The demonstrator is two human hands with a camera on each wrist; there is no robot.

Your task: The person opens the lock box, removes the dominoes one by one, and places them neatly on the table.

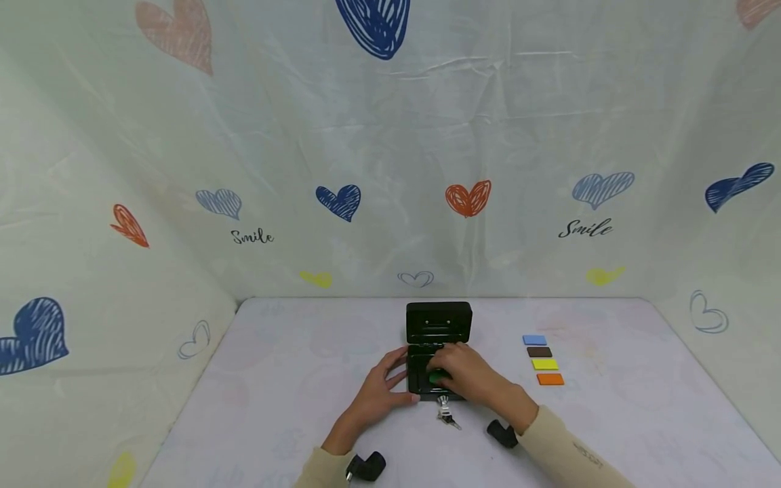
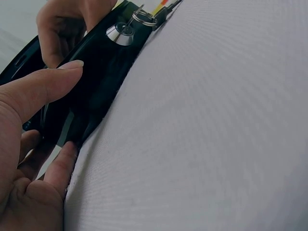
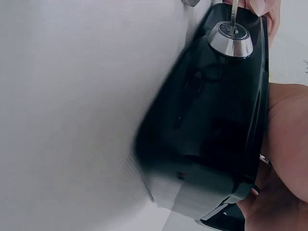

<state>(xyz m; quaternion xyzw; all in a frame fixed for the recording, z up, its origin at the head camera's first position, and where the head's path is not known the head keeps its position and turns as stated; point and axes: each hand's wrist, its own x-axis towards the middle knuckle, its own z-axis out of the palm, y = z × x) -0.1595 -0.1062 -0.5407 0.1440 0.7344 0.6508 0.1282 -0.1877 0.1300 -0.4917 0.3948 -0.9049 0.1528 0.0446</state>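
Observation:
A black metal cash box (image 1: pixel 411 373) lies on the white table with its lid (image 1: pixel 439 322) raised at the back. My left hand (image 1: pixel 373 394) rests against the box's left side, fingers spread and thumb at the front corner. Inside the box, the fingers of my right hand (image 1: pixel 472 374) pinch a small green piece (image 1: pixel 436 377), which they partly cover. A key stands in the silver lock (image 3: pixel 231 41) on the front wall, and more keys (image 1: pixel 449 419) hang from its ring. Both wrist views hide the box's inside.
To the right of the box, a blue tile (image 1: pixel 534 339), a dark brown tile (image 1: pixel 539 352), a yellow tile (image 1: pixel 545 364) and an orange tile (image 1: pixel 550 379) lie in a column. Behind the table (image 1: pixel 293 352) hangs a white curtain (image 1: pixel 390 135) printed with hearts.

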